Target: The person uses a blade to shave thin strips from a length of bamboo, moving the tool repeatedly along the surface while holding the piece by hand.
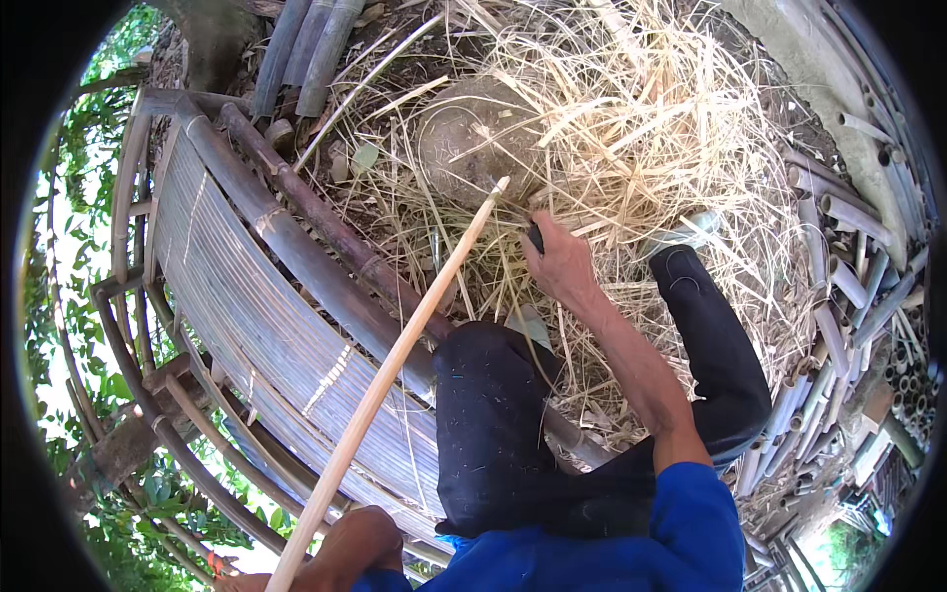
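A long, pale, shaved pole (395, 355) slants from the lower left up to its greenish tip above a round stone (473, 138). Its near end is held by my left hand (245, 582), which the bottom edge of the picture mostly cuts off. My right hand (562, 259) is closed round a tool with a black handle (536, 237), close to the right of the pole's tip. I cannot make out the tool's blade or working end. Long pale shavings (641, 118) lie heaped beyond and beside the right hand.
On the left stands a slatted bamboo bench (247, 276) with thick bamboo rails. Cut bamboo lengths (858, 212) are stacked along the right, and several thick bamboo poles (306, 54) lie at the far left. My bent legs in dark trousers (493, 424) flank the work spot.
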`<state>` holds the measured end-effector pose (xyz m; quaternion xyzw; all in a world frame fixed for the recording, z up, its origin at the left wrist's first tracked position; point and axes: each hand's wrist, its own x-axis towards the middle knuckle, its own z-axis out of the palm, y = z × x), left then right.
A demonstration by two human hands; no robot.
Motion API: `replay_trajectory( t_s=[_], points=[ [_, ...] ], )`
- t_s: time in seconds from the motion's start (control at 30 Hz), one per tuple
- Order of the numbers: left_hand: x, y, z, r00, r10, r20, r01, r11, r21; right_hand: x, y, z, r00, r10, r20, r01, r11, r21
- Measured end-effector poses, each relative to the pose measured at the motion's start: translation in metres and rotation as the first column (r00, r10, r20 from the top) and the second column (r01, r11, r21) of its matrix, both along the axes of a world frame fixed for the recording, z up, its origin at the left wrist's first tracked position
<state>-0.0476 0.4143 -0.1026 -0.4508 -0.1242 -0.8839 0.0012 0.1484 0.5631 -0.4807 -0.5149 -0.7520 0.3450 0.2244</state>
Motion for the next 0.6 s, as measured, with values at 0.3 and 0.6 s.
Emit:
replay_trajectory(
  t_s=[0.3,0.6],
  points=[
    [-0.004,-0.025,-0.001,0.987,-0.081,-0.136,0.068,0.993,-0.096,-0.004,-0.069,0.13,0.969,0.238,-0.069,-0.227,0.965,0.133],
    [-0.003,-0.006,-0.015,0.98,-0.182,-0.086,0.196,0.959,0.203,0.009,-0.034,0.058,0.95,0.22,0.22,-0.183,0.967,-0.178]
  ],
)
